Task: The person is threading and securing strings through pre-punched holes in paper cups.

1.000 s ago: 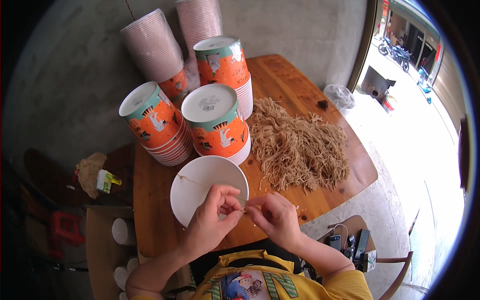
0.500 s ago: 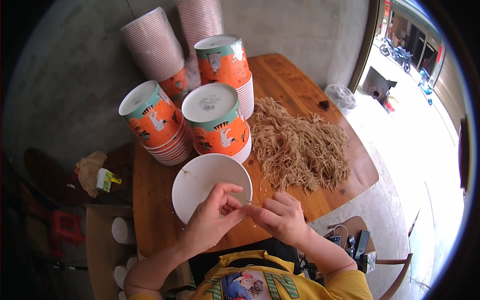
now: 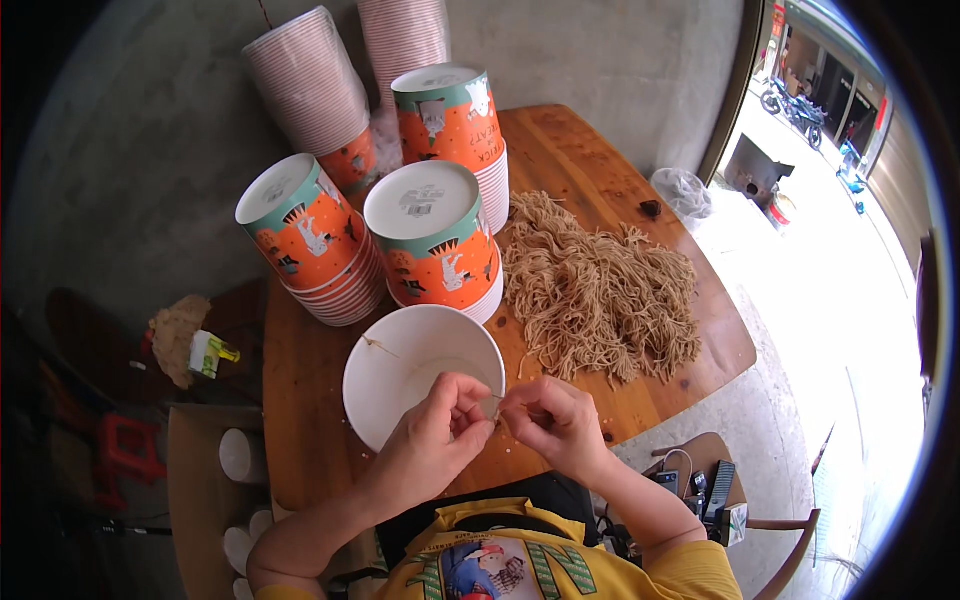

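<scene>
Wooden table [image 3: 310,420] beneath, both hands [image 3: 437,430] pinch a thin cord [image 3: 497,397], its visible stretch roughly crosswise between them.

The left forearm [image 3: 325,535] and right forearm [image 3: 650,505] converge. Left hand [image 3: 432,438] and right hand [image 3: 556,425] nearly meet, their fingers [image 3: 456,388] curled.

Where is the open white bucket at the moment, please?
In the head view, the bucket stands on the table just left of centre, directly in front of the orange tubs, with the left hand hiding part of its near side.
</scene>
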Demonstrator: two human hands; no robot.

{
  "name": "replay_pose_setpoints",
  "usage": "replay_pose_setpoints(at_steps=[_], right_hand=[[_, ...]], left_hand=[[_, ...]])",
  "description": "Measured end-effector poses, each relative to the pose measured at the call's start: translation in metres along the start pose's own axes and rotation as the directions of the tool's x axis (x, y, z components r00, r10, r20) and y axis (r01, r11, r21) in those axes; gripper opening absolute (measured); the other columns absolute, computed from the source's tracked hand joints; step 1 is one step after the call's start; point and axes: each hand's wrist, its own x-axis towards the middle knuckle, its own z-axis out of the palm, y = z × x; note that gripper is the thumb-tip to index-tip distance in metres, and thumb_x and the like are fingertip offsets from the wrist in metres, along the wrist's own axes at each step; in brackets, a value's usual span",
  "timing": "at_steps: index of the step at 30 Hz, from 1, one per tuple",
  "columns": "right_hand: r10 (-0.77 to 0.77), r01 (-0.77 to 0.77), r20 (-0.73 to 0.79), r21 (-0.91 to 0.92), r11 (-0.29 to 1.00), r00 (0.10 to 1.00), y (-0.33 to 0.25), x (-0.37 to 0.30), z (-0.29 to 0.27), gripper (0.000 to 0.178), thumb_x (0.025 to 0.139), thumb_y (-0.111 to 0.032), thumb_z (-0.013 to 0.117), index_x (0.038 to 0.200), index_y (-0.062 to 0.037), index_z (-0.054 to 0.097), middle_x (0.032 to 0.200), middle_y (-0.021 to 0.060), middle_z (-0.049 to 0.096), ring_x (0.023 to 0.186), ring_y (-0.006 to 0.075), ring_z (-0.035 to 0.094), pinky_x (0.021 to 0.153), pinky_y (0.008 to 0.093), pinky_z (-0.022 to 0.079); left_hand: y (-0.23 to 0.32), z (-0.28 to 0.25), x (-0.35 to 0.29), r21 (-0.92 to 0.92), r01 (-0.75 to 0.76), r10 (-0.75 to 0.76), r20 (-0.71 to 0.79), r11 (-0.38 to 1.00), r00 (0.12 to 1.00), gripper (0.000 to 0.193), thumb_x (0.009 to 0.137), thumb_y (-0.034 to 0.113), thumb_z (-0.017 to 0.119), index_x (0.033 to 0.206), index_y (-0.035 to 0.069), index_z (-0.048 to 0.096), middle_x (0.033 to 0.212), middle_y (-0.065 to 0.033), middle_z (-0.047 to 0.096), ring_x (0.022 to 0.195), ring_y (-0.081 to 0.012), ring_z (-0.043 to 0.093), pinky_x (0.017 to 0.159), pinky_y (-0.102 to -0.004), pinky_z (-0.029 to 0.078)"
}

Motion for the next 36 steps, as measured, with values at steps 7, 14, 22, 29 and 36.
replay_pose_setpoints(at_steps=[7, 14, 22, 29, 36], right_hand=[[0.084, -0.083, -0.008, 0.100, 0.992, 0.996, 0.000, 0.000, 0.002, 0.008, 0.087, 0.001, 0.065, 0.094, -0.0022, 0.062, 0.078, -0.0001, 0.060, 0.065, 0.0014, 0.052, 0.056, 0.0186, 0.043], [0.132, -0.127, -0.021, 0.175, 0.976, 0.991, 0.002, 0.000, 0.002, 0.007, 0.089, 0.000, 0.063, 0.095, -0.0017, 0.060, 0.077, -0.0031, 0.058, 0.065, 0.0001, 0.048, 0.057, 0.0175, 0.040], [0.068, -0.069, 0.014, 0.122, 0.990, 0.998, 0.001, 0.002, -0.006, 0.013, 0.089, -0.005, 0.064, 0.101, -0.0032, 0.062, 0.076, 0.0031, 0.059, 0.064, 0.0065, 0.057, 0.056, 0.0236, 0.047], [-0.231, 0.252, 0.126, -0.189, 0.949, 0.965, -0.003, 0.014, -0.013, 0.023, 0.079, -0.009, 0.074, 0.101, -0.0097, 0.066, 0.068, 0.0013, 0.049, 0.061, 0.0161, 0.049, 0.055, 0.0298, 0.041], [-0.501, 0.547, 0.241, -0.519, 0.657, 0.831, -0.008, 0.020, -0.026, 0.023, 0.071, -0.008, 0.076, 0.090, -0.0105, 0.066, 0.067, 0.0011, 0.049, 0.060, 0.0193, 0.050, 0.055, 0.0324, 0.043]], left_hand=[[0.004, 0.000, 0.004, 0.045, -0.046, 0.047, -0.033, 0.998, 0.998, 0.012, 0.091, 0.004, 0.062, 0.098, 0.000, 0.054, 0.089, -0.0097, 0.061, 0.078, -0.0157, 0.061, 0.068, -0.0307, 0.050], [-0.002, -0.002, 0.004, 0.022, 0.029, -0.029, 0.011, 0.999, 1.000, 0.011, 0.092, 0.004, 0.060, 0.103, 0.003, 0.058, 0.092, -0.0010, 0.059, 0.081, -0.0067, 0.055, 0.074, -0.0241, 0.048], [-0.004, 0.002, 0.003, -0.095, 0.029, -0.029, -0.004, 0.995, 1.000, 0.020, 0.091, 0.003, 0.060, 0.110, 0.003, 0.054, 0.085, -0.0021, 0.056, 0.073, -0.0084, 0.053, 0.067, -0.0260, 0.048], [-0.009, 0.004, 0.004, -0.178, 0.039, -0.045, -0.026, 0.983, 0.999, 0.026, 0.091, 0.004, 0.061, 0.111, 0.003, 0.045, 0.088, -0.0038, 0.057, 0.078, -0.0095, 0.056, 0.071, -0.0257, 0.048], [-0.003, 0.005, 0.001, 0.053, -0.092, 0.095, -0.065, 0.994, 0.993, 0.026, 0.088, -0.003, 0.060, 0.108, 0.002, 0.045, 0.087, -0.0061, 0.056, 0.078, -0.0141, 0.058, 0.070, -0.0284, 0.049]])
